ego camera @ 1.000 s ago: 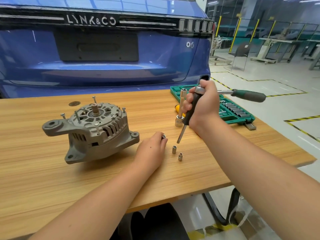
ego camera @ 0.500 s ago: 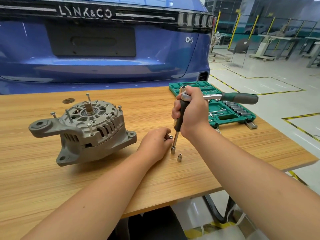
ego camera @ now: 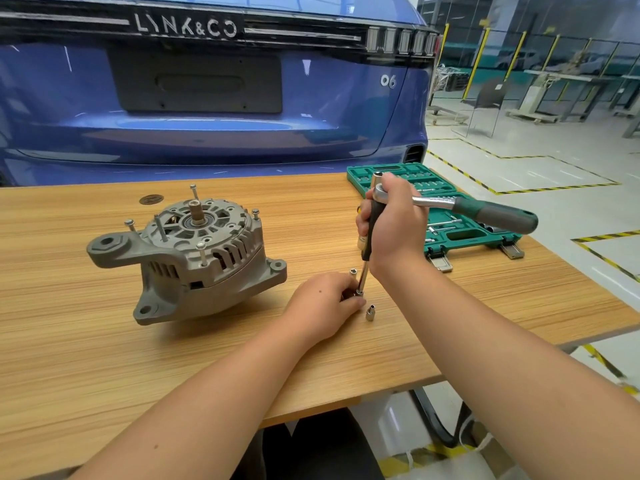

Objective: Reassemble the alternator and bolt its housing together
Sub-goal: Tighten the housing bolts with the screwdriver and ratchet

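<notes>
Gripping ratchet (ego camera: 485, 211) and driver (ego camera: 372, 223), right fingers (ego camera: 398, 216); left fingers (ego camera: 349, 301) pinching socket (ego camera: 358, 295).

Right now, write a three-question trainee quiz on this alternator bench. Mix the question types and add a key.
1. True or false: the long bolts in the alternator are already screwed down flush.
2. Which tool does the right hand grip? A) a hammer B) a driver with a black handle, along with a ratchet C) pliers
3. Fill in: the left hand holds a small ____ at the driver's tip, while two more stand loose on the table.

Key
1. False; they stand well proud of the housing.
2. B
3. socket
</notes>
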{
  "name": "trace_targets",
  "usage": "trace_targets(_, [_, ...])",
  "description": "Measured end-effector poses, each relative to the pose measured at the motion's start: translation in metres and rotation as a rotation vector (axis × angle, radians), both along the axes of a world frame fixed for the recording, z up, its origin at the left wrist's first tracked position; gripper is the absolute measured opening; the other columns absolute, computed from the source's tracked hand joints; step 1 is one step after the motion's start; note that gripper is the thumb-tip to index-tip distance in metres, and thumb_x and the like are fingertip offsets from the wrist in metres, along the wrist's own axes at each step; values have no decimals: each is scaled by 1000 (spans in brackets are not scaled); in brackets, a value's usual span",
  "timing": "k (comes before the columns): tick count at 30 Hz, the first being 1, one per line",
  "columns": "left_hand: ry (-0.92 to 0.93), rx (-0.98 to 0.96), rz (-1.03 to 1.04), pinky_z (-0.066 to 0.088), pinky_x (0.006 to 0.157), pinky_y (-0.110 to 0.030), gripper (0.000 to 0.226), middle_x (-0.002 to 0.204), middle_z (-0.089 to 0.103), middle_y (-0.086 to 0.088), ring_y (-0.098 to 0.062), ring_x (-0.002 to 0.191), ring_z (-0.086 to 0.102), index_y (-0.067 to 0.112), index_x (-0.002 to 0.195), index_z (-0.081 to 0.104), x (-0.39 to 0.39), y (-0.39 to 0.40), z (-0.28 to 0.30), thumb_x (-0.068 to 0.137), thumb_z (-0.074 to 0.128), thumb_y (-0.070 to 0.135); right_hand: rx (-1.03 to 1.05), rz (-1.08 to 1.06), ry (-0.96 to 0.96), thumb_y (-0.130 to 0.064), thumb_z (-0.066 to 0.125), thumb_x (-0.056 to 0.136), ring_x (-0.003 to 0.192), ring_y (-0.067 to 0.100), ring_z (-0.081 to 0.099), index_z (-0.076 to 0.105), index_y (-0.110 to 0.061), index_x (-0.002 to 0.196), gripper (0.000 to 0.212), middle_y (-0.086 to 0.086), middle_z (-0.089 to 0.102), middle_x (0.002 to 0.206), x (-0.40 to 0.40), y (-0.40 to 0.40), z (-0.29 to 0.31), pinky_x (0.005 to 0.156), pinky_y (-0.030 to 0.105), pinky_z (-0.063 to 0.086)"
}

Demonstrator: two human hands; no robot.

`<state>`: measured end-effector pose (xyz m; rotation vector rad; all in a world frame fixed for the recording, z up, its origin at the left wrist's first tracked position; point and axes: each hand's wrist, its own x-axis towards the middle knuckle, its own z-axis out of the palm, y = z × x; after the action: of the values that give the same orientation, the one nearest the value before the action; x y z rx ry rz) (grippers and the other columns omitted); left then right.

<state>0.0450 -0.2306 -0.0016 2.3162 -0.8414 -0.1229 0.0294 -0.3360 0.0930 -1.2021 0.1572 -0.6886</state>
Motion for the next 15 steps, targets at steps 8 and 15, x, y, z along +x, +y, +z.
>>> trace_targets(8, [-40,9,1,49,86,-41,12,89,61,6,-22,92,58,23,90,65,3,-2,-5,96,68,33,-106,-48,1,-45,53,81,49,15,39,49,-26,61,28,-1,45,53,-3,9,-9,42,24,32])
trace_targets(15, [-78,14,59,48,87,-34,23,100,61,9,-18,103,59,23,115,70,-6,5,-2,97,67,38,-92,-19,21,-48,54,78,49,13,40,49,-18,71,31,-2,46,54,-4,10,-10,41,23,33])
